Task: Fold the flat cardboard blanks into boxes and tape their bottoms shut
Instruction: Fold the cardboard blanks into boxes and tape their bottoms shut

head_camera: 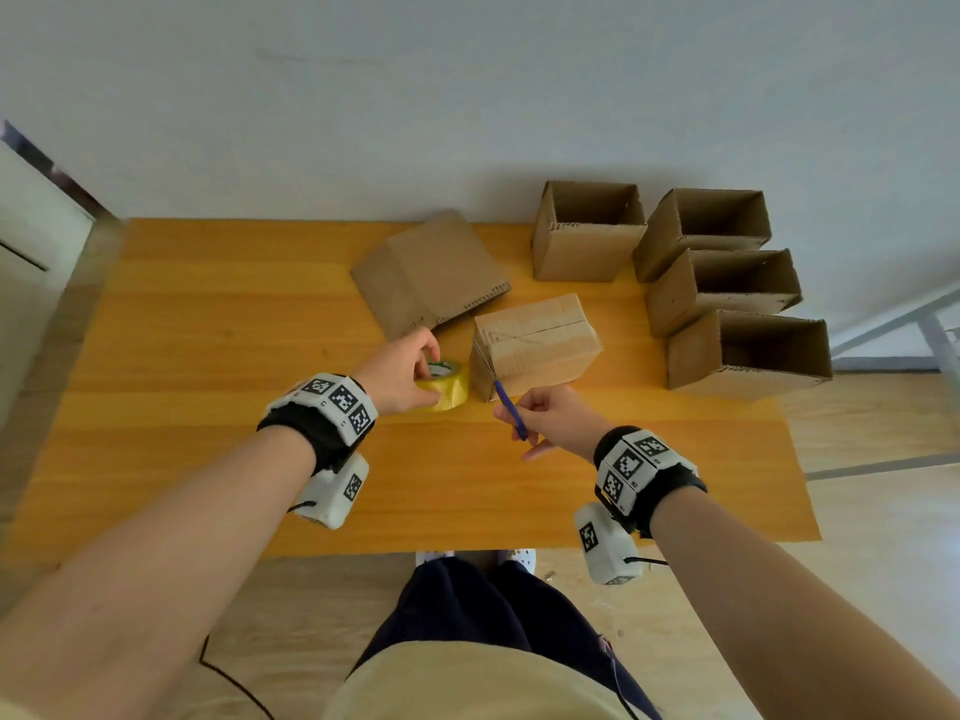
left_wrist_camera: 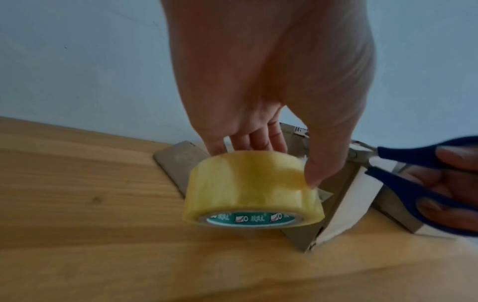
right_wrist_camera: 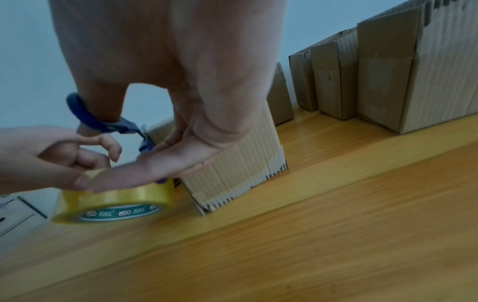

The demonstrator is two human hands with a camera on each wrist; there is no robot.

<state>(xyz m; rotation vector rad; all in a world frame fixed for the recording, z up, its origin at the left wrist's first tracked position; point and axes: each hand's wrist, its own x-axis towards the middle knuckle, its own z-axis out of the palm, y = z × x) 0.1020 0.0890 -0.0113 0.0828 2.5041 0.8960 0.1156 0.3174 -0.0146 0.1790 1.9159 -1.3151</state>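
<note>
1. The left hand (head_camera: pixel 402 376) is reaching forward, palm down, over the tape roll (head_camera: pixel 445 385), fingers (left_wrist_camera: pixel 261 137) curled round its far side and thumb pressing the near side, gripping it on the table (head_camera: pixel 208 330).
2. Just right of those fingers, the upturned box (head_camera: pixel 537 345) is sitting bottom-up with tape along its seam.
3. The right hand (head_camera: pixel 553 415) is holding the blue scissors (head_camera: pixel 506 400), thumb through one loop, blades pointing at the box's near-left corner; whether they are cutting tape is probably too blurred to tell.
4. Beyond the fingers, flat cardboard blanks (head_camera: pixel 426 272) are lying.
5. Farther right, four open boxes (head_camera: pixel 727 283) are standing.
</note>
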